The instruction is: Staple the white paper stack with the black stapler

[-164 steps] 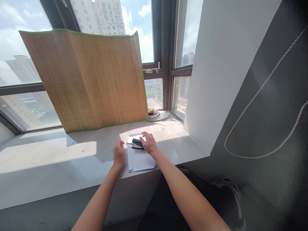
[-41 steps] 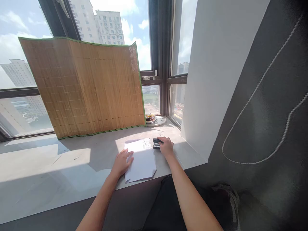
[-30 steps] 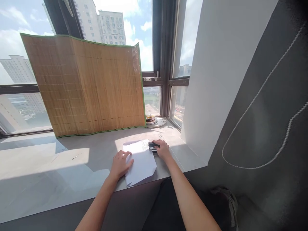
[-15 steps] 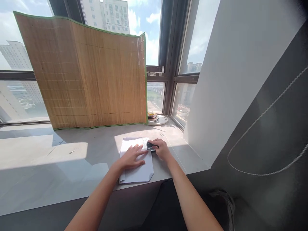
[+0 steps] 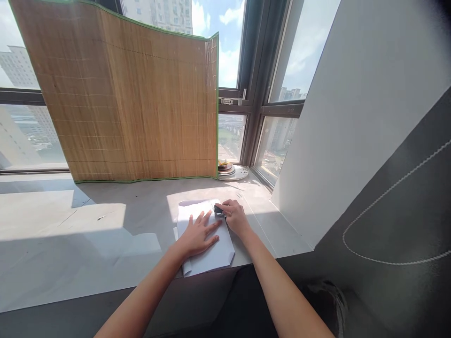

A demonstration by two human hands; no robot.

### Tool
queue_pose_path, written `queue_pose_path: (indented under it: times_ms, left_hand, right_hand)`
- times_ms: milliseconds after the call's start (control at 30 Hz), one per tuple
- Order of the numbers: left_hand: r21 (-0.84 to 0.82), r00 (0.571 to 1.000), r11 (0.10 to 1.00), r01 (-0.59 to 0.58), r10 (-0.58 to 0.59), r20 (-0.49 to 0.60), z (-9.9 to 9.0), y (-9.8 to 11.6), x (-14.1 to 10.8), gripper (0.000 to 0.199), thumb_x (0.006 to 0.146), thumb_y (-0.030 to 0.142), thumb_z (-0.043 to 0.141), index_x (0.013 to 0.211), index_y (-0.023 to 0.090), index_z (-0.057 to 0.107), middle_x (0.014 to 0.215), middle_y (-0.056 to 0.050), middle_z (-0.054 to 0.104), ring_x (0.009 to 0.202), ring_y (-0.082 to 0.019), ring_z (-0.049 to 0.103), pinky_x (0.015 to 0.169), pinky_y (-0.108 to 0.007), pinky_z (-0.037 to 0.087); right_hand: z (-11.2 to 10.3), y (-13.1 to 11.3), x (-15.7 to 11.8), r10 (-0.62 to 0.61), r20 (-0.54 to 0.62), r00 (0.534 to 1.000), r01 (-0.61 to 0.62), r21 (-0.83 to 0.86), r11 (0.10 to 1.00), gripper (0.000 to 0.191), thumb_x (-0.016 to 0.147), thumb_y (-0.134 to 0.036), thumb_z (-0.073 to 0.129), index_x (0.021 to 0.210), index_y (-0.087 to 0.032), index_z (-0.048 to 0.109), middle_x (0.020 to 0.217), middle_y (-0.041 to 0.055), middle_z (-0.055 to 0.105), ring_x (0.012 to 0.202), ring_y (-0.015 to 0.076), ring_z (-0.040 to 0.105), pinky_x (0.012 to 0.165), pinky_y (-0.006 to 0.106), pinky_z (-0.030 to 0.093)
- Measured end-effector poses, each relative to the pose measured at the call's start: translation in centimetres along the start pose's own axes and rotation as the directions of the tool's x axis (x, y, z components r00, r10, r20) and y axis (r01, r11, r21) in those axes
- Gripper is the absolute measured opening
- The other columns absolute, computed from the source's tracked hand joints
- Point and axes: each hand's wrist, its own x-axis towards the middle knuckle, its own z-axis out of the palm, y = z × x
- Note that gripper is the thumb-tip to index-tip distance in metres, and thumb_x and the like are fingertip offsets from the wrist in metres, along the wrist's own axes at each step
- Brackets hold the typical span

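White sheets of paper point(image 5: 214, 256) lie on the pale windowsill, with folded lower corners. My left hand point(image 5: 200, 234) rests flat on the paper with its fingers spread. Around a small black stapler point(image 5: 219, 210) my right hand point(image 5: 235, 217) is closed, the thumb and fingers over its top. The stapler sits across the upper right edge of the paper. Fingers partly cover its rear end, and its lower jaw is hard to make out.
A bamboo mat point(image 5: 148, 108) with green edging leans on the window behind the paper. Stacked plates point(image 5: 232, 172) stand in the window corner. A white slanted wall point(image 5: 317, 141) bounds the right side, and a beaded cord point(image 5: 380, 190) hangs farther right. The windowsill point(image 5: 102, 258) extends left.
The paper has turned slightly, its lower edge shifting to the right, and my left hand has moved a little right with it. The stapler's top looks pressed lower. The view has tilted down slightly.
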Motion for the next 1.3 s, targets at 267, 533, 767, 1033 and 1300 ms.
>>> queue_pose_path:
  times_ms: [267,533,767,1033,1300]
  left_hand:
    - [0.062,0.99,0.997,0.053,-0.061,0.129,-0.8,0.7,-0.1,0.059,0.104,0.059,0.049,0.161,0.045,0.044,0.178,-0.009,0.021,0.162,-0.046,0.017,0.122,-0.079,0.01]
    - [0.098,0.982,0.993,0.064,-0.08,0.168,-1.4,1.2,-0.1,0.061,0.104,0.062,0.045,0.162,0.044,0.042,0.178,-0.008,0.019,0.163,-0.045,0.016,0.124,-0.077,0.01]
    - [0.072,0.982,0.995,0.064,-0.076,0.175,-1.8,1.6,-0.1,0.061,0.105,0.063,0.044,0.163,0.044,0.041,0.178,-0.01,0.02,0.162,-0.046,0.015,0.122,-0.079,0.01]
    - [0.052,0.981,0.996,0.071,-0.079,0.177,-1.6,1.6,-0.1,0.064,0.104,0.066,0.043,0.163,0.043,0.041,0.178,-0.01,0.017,0.162,-0.048,0.012,0.123,-0.078,0.007]
    - [0.025,0.978,0.996,0.085,-0.089,0.188,-1.9,1.8,-0.2,0.064,0.103,0.066,0.043,0.163,0.044,0.04,0.178,-0.008,0.019,0.162,-0.047,0.012,0.122,-0.08,0.007]
  right_hand:
    - [0.3,0.0,0.0,0.014,0.0,1.0,-0.014,-0.007,1.0,0.061,0.087,0.001,0.054,0.123,-0.042,0.08,0.112,0.0024,0.073,0.109,0.025,0.06,0.098,0.042,0.043]
    - [0.4,0.5,0.0,-0.024,0.003,1.0,0.024,0.004,1.0,0.058,0.088,-0.002,0.054,0.125,-0.04,0.079,0.114,0.0035,0.073,0.107,0.0248,0.06,0.099,0.043,0.045]
    - [0.2,0.3,0.1,-0.045,0.027,0.999,0.045,-0.029,0.999,0.057,0.088,-0.002,0.053,0.123,-0.038,0.08,0.114,0.0034,0.074,0.105,0.0243,0.06,0.095,0.041,0.047]
    - [0.0,-0.2,0.0,-0.018,0.055,0.998,0.024,-0.1,0.995,0.058,0.088,-0.002,0.053,0.124,-0.038,0.08,0.115,0.0035,0.073,0.107,0.0252,0.06,0.1,0.043,0.045]
    - [-0.1,-0.8,0.0,0.016,0.091,0.996,-0.001,-0.162,0.987,0.057,0.089,-0.004,0.052,0.126,-0.037,0.079,0.119,0.0045,0.072,0.111,0.0256,0.059,0.101,0.043,0.043]
